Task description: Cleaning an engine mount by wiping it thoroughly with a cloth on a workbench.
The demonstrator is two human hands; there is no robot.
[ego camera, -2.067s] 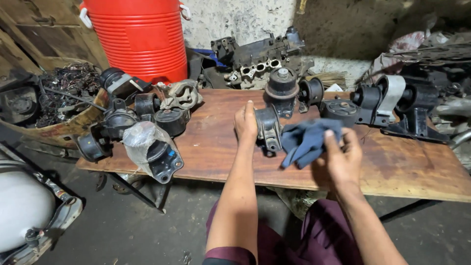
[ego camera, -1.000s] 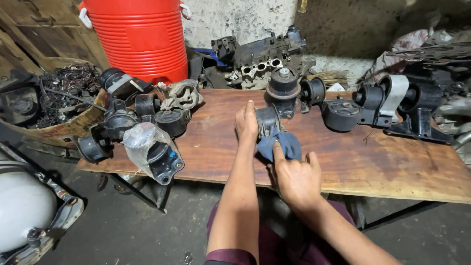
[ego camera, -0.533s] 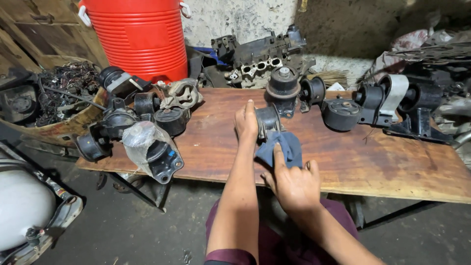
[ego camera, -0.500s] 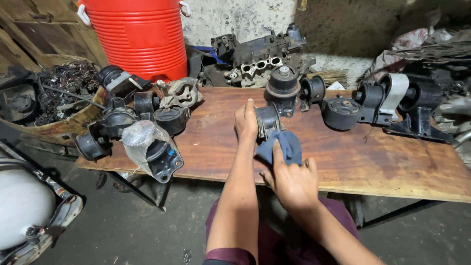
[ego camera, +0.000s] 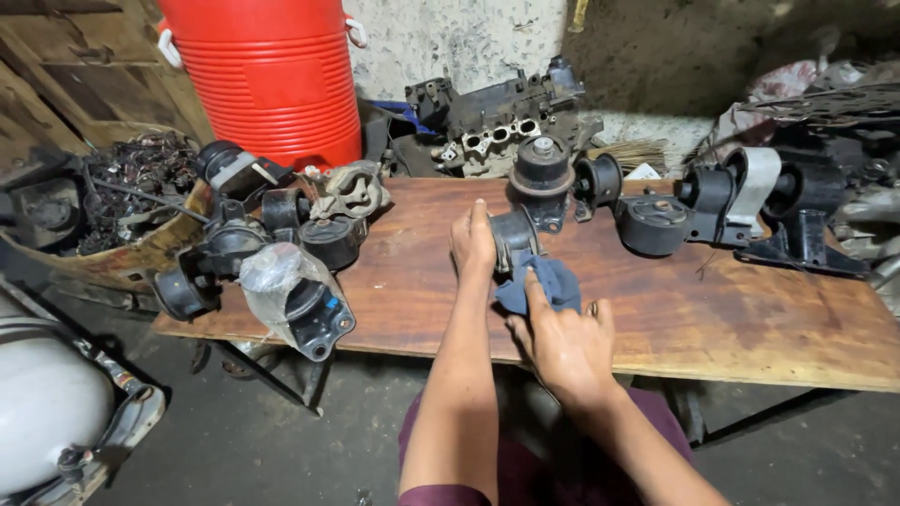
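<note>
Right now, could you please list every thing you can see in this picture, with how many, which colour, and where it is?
wooden table: one, brown, centre.
engine mount being wiped: one, dark metal, table middle, under left hand.
blue cloth: one, pressed against that mount.
other mounts: several, black, along the table's back and left end.
wrapped mount: one, in clear plastic, front left edge.
red drum: one, back left.
engine block: one, grey, behind the table.
basket of scrap parts: one, far left.
left hand: steadies the mount.
right hand: fingers push the cloth.
</note>
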